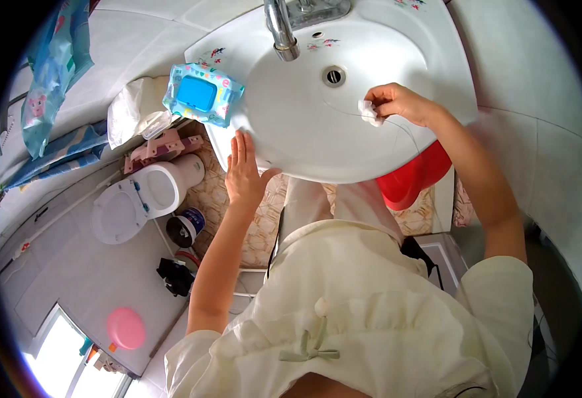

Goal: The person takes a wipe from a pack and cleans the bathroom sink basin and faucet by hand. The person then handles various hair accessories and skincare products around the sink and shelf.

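- We see the right hand above the bowl of the white sink, its fingertips pinched together on a crumpled white tissue (or a wipe; we cannot tell which).
- We find that tissue right of and nearer to us than the drain; whether it touches the bowl, we cannot tell.
- We see the left hand holding nothing, fingers stretched out and thumb spread, at the near left rim of the sink.
- Just beyond those fingers we see 1 light-blue wipes pack with a blue lid, on the sink's left edge.
- At the back of the sink we have a metal tap, its spout over the bowl.
- Below the near right rim we see a red basin, partly hidden by the sink.
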`<state>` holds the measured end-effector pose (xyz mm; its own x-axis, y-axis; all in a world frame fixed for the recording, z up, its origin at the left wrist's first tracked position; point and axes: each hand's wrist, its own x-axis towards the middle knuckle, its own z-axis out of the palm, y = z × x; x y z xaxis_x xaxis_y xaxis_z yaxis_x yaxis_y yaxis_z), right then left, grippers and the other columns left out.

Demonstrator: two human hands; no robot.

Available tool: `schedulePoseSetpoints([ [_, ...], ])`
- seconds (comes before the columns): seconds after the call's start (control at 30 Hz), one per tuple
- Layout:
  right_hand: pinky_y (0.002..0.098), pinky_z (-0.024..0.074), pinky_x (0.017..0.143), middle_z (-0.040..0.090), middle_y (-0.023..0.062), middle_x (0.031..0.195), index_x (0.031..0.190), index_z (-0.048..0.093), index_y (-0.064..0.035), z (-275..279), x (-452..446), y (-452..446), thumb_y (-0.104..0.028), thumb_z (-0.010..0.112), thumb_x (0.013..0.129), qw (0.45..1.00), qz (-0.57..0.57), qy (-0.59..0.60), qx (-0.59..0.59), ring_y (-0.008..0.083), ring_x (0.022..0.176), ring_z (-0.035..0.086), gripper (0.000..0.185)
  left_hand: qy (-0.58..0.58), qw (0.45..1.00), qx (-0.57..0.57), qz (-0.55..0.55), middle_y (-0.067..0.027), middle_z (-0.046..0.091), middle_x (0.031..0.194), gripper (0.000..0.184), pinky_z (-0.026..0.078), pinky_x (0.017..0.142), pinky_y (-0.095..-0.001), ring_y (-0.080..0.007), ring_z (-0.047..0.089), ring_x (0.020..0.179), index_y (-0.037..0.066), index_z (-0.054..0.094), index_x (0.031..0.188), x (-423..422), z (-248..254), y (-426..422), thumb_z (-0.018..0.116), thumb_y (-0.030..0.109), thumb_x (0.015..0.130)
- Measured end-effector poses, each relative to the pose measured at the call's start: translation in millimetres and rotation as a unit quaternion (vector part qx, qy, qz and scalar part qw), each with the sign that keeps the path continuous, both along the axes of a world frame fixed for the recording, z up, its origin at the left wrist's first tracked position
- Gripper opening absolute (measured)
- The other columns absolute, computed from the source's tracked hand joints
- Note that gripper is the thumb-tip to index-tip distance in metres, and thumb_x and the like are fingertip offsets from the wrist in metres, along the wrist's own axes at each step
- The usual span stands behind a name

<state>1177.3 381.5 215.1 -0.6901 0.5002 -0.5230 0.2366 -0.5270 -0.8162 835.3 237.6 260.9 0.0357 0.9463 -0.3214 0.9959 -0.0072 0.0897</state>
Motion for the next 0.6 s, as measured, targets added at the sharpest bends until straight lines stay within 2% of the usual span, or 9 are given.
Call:
schedulePoseSetpoints([
  [0.03, 0.028, 0.0481, 0.071, 0.062, 0.0029, 0.083, 0.094, 0.06, 0.0016, -7.4, 4.7, -2.3, 0.003, 0.051, 0.077, 0.999, 0.028, -0.015, 0.012, 0.0122, 0.076, 0.058, 0.02, 0.008, 1.0, -0.002, 0.0, -0.017, 0.019, 0.15, 0.102, 0.033, 0.106, -0.0385, -0.0324, 0.025, 0.136, 0.002, 0.018, 0.143, -0.2, -0.4, -0.3, 0.074, 0.041, 0.068],
  [0.07, 0.0302, 0.0492, 0.07, 0.065, 0.0069, 0.082, 0.092, 0.064, 0.0011, -14.9, 10.1, 0.1, 0.001, 0.054, 0.075, 0.989, 0.098, -0.095, 0.066, 0.0171, 0.075, 0.061, 0.019, 0.006, 1.0, -0.001, 0.001, -0.017, 0.019, 0.15, 0.102, 0.033, 0.106, -0.0385, -0.0324, 0.025, 0.136, 0.002, 0.018, 0.143, -0.9, -1.9, -0.4, 0.074, 0.041, 0.068],
  [0.1, 0.0302, 0.0492, 0.07, 0.065, 0.0069, 0.082, 0.092, 0.064, 0.0011, -12.3, 9.7, -1.4, 0.001, 0.054, 0.075, 0.988, 0.099, -0.096, 0.066, 0.0171, 0.075, 0.061, 0.019, 0.002, 1.0, 0.007, -0.004, -0.0174, 0.019, 0.149, 0.102, 0.033, 0.106, -0.0389, -0.0333, 0.026, 0.136, 0.002, 0.018, 0.143, -2.0, -3.5, -0.8, 0.074, 0.041, 0.068],
  [0.17, 0.032, 0.0497, 0.069, 0.068, 0.0127, 0.083, 0.087, 0.068, -0.0002, -7.9, 8.0, -7.2, 0.0, 0.056, 0.071, 0.877, 0.193, -0.342, 0.278, 0.0237, 0.076, 0.064, 0.02, -0.003, 1.0, 0.015, -0.01, -0.0177, 0.02, 0.149, 0.101, 0.034, 0.105, -0.0392, -0.0341, 0.026, 0.135, 0.001, 0.019, 0.143, -3.6, -5.6, -1.6, 0.074, 0.041, 0.068],
  [0.2, 0.0333, 0.0499, 0.07, 0.067, 0.0166, 0.086, 0.085, 0.069, -0.0014, -12.5, 7.6, -9.3, 0.001, 0.056, 0.069, 0.88, 0.186, -0.332, 0.282, 0.0285, 0.078, 0.065, 0.022, -0.003, 1.0, 0.019, -0.013, -0.0177, 0.02, 0.149, 0.101, 0.034, 0.105, -0.0395, -0.0346, 0.027, 0.135, 0.001, 0.019, 0.143, -3.9, -5.9, -1.7, 0.075, 0.04, 0.068],
  [0.33, 0.0336, 0.0499, 0.068, 0.068, 0.0158, 0.083, 0.085, 0.068, 0.0007, -16.7, -3.7, -20.3, 0.001, 0.055, 0.069, 0.88, 0.228, -0.28, 0.31, 0.0289, 0.074, 0.064, 0.021, -0.002, 1.0, 0.018, -0.014, -0.0176, 0.02, 0.149, 0.099, 0.034, 0.105, -0.0399, -0.034, 0.026, 0.135, 0.001, 0.021, 0.142, -4.2, -5.5, -2.2, 0.075, 0.039, 0.068],
  [0.43, 0.0375, 0.051, 0.073, 0.067, 0.0187, 0.088, 0.088, 0.069, 0.0002, -8.0, -6.4, -32.3, 0.001, 0.059, 0.071, 0.879, 0.28, -0.272, 0.273, 0.03, 0.082, 0.065, 0.019, 0.003, 1.0, 0.014, -0.009, -0.0171, 0.02, 0.149, 0.1, 0.034, 0.105, -0.0396, -0.0328, 0.025, 0.136, 0.002, 0.019, 0.143, -2.4, -4.4, -2.6, 0.074, 0.04, 0.069],
  [0.53, 0.0372, 0.0499, 0.076, 0.067, 0.0159, 0.089, 0.086, 0.069, 0.0006, -6.6, 1.7, -48.0, 0.0, 0.056, 0.074, 0.893, 0.243, -0.216, 0.313, 0.0298, 0.086, 0.063, 0.018, 0.001, 1.0, 0.016, -0.007, -0.0168, 0.02, 0.149, 0.101, 0.033, 0.106, -0.0395, -0.0323, 0.024, 0.136, 0.002, 0.018, 0.143, -4.9, -7.4, -4.1, 0.073, 0.042, 0.069],
  [0.6, 0.0371, 0.0482, 0.078, 0.065, 0.0118, 0.087, 0.083, 0.068, 0.0008, 1.1, 5.2, -54.4, -0.004, 0.056, 0.076, 0.863, 0.24, -0.155, 0.416, 0.0288, 0.088, 0.06, 0.015, 0.018, 0.999, 0.022, -0.022, -0.0166, 0.019, 0.15, 0.101, 0.031, 0.107, -0.0393, -0.0316, 0.023, 0.137, 0.003, 0.017, 0.144, -6.8, -9.8, -5.0, 0.072, 0.044, 0.069],
])
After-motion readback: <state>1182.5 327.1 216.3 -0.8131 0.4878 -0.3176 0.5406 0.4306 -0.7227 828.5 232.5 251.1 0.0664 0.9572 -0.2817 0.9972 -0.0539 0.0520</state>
